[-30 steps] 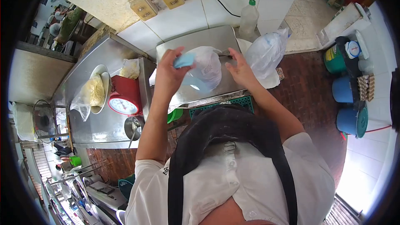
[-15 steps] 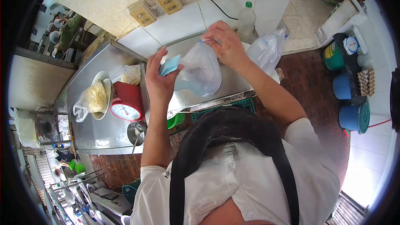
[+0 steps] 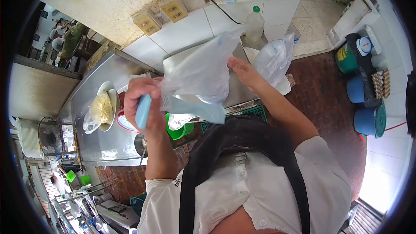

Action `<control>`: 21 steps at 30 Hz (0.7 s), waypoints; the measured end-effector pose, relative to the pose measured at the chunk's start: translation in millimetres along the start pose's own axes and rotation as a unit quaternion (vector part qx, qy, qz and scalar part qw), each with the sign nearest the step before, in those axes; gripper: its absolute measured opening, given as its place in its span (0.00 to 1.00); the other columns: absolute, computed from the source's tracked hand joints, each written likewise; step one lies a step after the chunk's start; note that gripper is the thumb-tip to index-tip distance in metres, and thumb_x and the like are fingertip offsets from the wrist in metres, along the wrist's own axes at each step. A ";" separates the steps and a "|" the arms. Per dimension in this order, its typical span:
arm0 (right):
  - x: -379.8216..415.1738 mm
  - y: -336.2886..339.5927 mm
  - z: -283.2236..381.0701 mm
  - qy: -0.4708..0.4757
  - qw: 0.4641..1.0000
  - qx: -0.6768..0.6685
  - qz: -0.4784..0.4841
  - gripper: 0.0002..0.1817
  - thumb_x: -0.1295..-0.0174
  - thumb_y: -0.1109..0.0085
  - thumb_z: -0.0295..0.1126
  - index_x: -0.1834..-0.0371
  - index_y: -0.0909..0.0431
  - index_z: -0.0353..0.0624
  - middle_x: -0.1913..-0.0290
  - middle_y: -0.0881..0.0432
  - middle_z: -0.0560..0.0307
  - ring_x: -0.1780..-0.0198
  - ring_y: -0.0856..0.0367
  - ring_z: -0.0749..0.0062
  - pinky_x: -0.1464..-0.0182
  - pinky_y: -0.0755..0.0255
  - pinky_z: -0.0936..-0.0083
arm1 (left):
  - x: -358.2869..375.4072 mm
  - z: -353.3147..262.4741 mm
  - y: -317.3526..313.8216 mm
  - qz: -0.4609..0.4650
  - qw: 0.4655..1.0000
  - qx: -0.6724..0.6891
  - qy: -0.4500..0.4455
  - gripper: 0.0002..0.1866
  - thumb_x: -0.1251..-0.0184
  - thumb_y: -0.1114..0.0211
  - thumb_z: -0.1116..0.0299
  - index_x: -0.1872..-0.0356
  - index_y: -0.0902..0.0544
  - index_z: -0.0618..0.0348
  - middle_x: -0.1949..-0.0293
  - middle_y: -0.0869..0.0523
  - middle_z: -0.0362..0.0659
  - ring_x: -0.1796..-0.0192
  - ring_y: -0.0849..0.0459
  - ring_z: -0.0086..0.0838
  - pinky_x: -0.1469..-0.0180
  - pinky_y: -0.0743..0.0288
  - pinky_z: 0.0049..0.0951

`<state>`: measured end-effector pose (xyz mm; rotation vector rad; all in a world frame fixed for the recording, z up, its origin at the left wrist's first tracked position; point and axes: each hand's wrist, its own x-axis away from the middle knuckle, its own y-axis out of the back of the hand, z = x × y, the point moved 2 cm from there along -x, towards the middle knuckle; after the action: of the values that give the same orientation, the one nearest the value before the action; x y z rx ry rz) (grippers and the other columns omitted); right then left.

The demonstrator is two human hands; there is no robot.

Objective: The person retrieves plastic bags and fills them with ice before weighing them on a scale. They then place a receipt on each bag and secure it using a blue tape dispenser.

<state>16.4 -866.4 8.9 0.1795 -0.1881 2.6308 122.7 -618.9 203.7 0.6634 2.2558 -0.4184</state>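
My left hand (image 3: 141, 99) is closed around a flat light-blue piece (image 3: 143, 111) and also pinches the lower edge of a clear plastic bag (image 3: 199, 71). The bag hangs open and stretched in the air above the steel counter (image 3: 93, 134). Something pale blue (image 3: 203, 110) shows through the bag's lower part. My right hand (image 3: 243, 73) is at the bag's right side with fingers spread, touching or just off the plastic.
A bulging clear bag (image 3: 273, 58) and a plastic bottle (image 3: 255, 24) stand to the right. A bowl of noodles in a bag (image 3: 102, 106), a red scale (image 3: 125, 123) and a green container (image 3: 182, 129) lie left and below. Blue buckets (image 3: 366, 119) stand on the floor.
My left hand has dropped down and left with the blue piece, pulling the bag wide. My right hand has let go of the bag's top and come lower.
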 end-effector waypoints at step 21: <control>10.3 160.5 -42.3 0.073 0.990 -0.033 -0.119 0.21 0.22 0.44 0.46 0.43 0.16 0.39 0.47 0.12 0.55 0.47 0.17 0.69 0.41 0.26 0.73 | 64.8 130.4 -158.1 0.246 0.821 0.013 0.515 0.12 0.33 0.31 0.66 0.52 0.14 0.58 0.67 0.15 0.35 0.74 0.24 0.17 0.71 0.33 0.20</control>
<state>-74.3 -994.1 -47.2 -0.0140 -0.1905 2.3848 66.7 -788.0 83.3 1.7538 2.8651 0.2665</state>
